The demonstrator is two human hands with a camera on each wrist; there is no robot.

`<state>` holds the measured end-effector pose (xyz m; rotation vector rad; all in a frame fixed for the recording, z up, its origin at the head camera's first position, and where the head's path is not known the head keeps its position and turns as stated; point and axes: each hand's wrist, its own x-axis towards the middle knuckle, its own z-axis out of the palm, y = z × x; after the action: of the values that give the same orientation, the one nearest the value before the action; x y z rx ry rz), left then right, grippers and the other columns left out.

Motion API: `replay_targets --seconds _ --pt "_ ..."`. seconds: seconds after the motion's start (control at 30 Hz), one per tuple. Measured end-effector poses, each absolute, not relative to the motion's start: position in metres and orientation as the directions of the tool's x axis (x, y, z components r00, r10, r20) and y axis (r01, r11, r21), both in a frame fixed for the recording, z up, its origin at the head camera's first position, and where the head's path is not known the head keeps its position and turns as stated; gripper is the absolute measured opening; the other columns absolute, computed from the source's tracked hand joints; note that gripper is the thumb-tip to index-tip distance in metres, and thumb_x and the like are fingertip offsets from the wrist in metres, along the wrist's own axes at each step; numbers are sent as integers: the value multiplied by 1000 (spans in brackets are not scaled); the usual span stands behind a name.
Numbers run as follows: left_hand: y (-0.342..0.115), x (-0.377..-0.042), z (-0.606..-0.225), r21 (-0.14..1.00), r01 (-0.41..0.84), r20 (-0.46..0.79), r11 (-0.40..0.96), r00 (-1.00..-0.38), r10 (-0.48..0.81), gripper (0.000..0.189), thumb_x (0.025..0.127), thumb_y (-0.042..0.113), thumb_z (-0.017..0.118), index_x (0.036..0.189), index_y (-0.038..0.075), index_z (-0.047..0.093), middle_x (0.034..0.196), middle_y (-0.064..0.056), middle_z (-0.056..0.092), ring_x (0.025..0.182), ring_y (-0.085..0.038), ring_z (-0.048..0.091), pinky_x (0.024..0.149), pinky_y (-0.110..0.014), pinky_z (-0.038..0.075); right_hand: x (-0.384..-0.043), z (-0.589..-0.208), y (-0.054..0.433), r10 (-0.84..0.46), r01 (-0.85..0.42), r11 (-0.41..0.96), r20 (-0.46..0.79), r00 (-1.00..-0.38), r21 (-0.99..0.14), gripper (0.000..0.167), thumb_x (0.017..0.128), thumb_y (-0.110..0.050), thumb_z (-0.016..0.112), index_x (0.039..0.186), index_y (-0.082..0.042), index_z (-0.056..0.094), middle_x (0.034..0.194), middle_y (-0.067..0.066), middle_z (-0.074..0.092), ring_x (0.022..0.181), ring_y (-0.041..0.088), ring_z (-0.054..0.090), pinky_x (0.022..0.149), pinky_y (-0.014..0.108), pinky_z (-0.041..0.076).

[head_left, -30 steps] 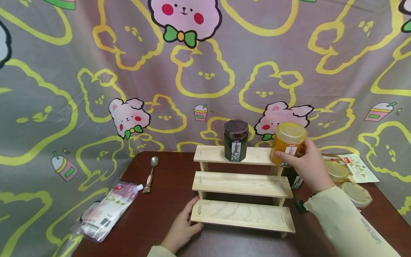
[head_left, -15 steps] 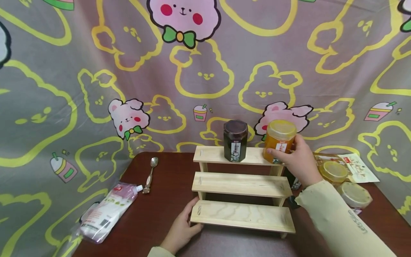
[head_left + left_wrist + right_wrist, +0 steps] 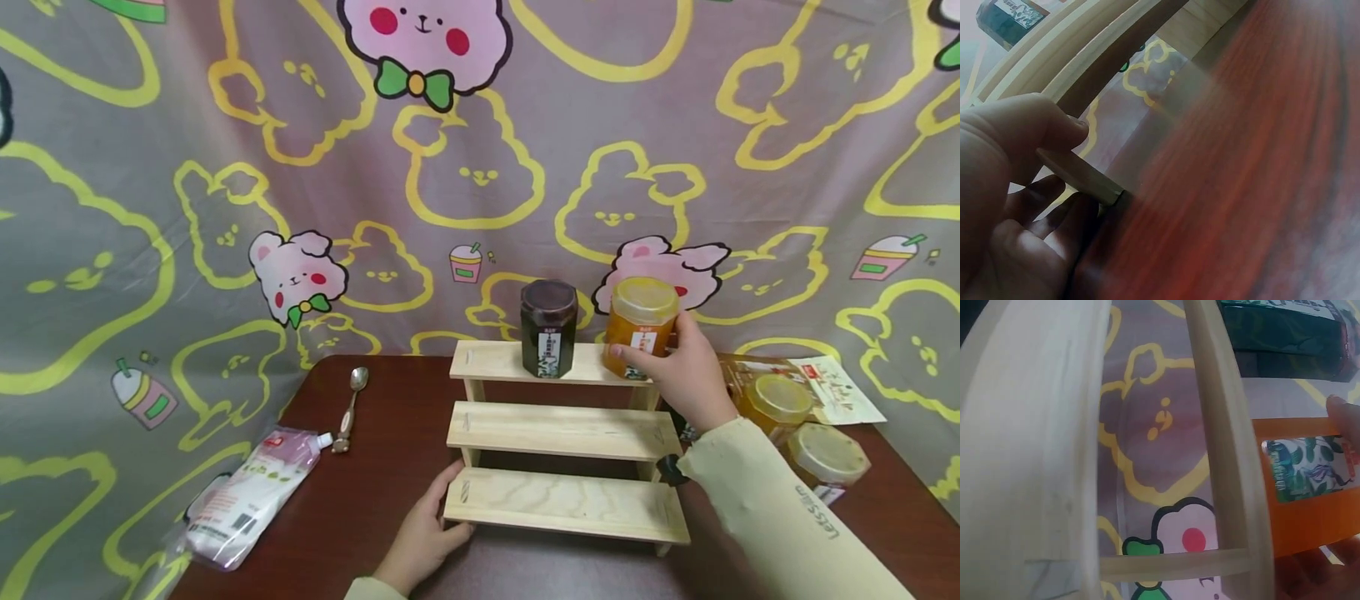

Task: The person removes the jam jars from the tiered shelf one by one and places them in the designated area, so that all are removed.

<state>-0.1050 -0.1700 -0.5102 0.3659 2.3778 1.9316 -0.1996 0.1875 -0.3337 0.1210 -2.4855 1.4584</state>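
My right hand point(image 3: 692, 372) grips an orange jar point(image 3: 651, 320) with a yellowish lid, at the right part of the top step of a three-step wooden shelf point(image 3: 558, 504). Thumb and fingers lie on opposite sides of the jar; the right wrist view shows its orange side point(image 3: 1300, 519) right at the step's edge. A dark jar point(image 3: 549, 333) stands upright on the same step, to the left. Low at the shelf's left end, my left hand point(image 3: 426, 533) holds the bottom step, its thumb at the front and its fingers by the support leg point(image 3: 1082, 178).
Right of the shelf stand a yellow-lidded jar point(image 3: 777, 402) and a pale-lidded jar point(image 3: 827, 454), with a flat packet point(image 3: 840, 390) behind. A spoon point(image 3: 349, 412) and a spouted pouch point(image 3: 255, 496) lie at the left. A patterned curtain point(image 3: 480, 125) hangs behind the table point(image 3: 360, 492).
My right hand has moved the orange jar left along the top step, closer to the dark jar. The left hand has stayed on the shelf's lower left end.
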Motion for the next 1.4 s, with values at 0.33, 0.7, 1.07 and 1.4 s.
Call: replay_targets --seconds 0.33,0.7,1.07,1.4 --pt "-170 -106 -513 972 157 113 178 -966 234 84 79 -9 70 154 8 36 146 -22 47 116 -11 55 94 -21 51 -198 -338 188 72 -222 501 296 -952 -836 84 84 -49 77 147 -8 38 134 19 53 116 40 55 97 60 49" --pt "-169 -106 -514 972 165 123 164 -963 240 84 79 -9 70 155 8 35 148 -21 45 120 -11 53 96 -20 49 -197 -337 191 41 -230 508 290 -956 -830 83 85 -48 77 146 -7 39 135 20 54 117 40 56 95 59 50" --pt "-168 -103 -509 979 146 111 144 -968 223 85 78 -10 70 154 7 37 147 -24 46 115 -11 55 92 -21 52 -186 -341 203 28 -250 495 303 -953 -833 86 86 -43 77 152 -6 37 141 19 53 127 36 50 104 59 42" --pt "-170 -106 -512 972 156 115 178 -968 225 85 78 -10 69 154 10 37 147 -22 46 115 -10 55 93 -21 51 -171 -345 214 92 -211 511 297 -950 -833 83 90 -39 74 153 -3 33 145 22 46 129 40 45 103 61 41"
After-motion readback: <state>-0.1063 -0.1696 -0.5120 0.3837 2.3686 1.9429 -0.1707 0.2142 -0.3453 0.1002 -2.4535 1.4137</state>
